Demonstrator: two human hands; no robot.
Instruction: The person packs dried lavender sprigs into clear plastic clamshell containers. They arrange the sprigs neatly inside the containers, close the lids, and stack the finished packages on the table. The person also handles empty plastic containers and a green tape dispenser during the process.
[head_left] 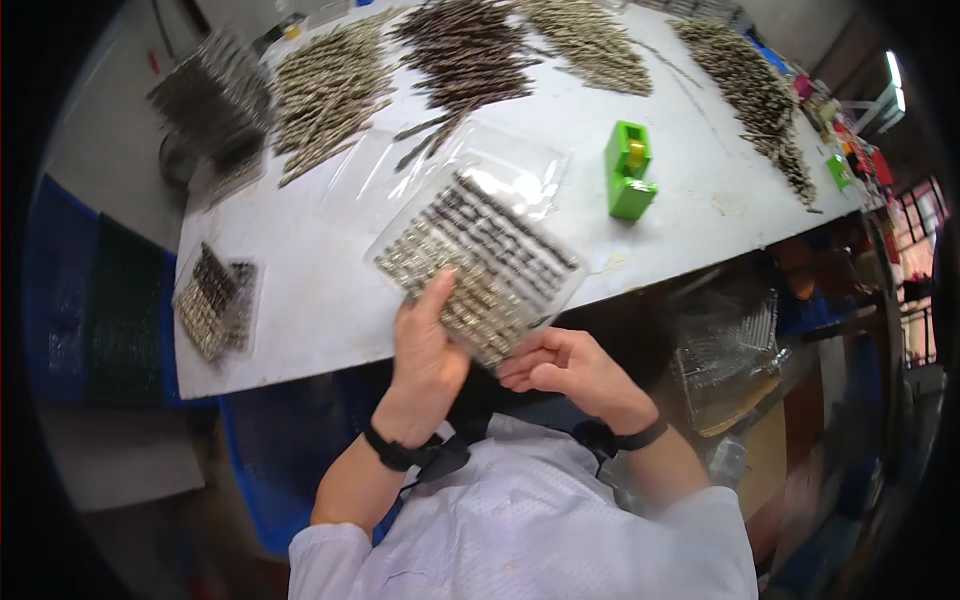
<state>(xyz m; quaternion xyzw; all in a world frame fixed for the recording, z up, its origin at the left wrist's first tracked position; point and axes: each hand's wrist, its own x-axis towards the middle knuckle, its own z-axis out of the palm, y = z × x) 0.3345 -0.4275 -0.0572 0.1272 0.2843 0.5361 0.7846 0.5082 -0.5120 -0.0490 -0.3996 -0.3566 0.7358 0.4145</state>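
Tilted over the table's front edge is a clear plastic tray (480, 265) with rows of spiral-fluted drill bits, dark toward the far side and pale gold toward me. My left hand (430, 350) grips its near left edge, thumb on top and the other fingers underneath out of sight. At its near right corner, my right hand (580, 375) has its fingers curled against the edge, with the thumb folded in. Behind the tray lies an empty-looking clear plastic sheet or lid (515, 155), glinting with light.
A green tape dispenser (630, 175) stands right of the tray. Piles of pale drill bits (335, 90), dark drill bits (465, 55) and more (755, 100) cover the far side. Filled packs (215, 305) sit at left, near stacked clear trays (215, 100). A box (730, 360) lies below right.
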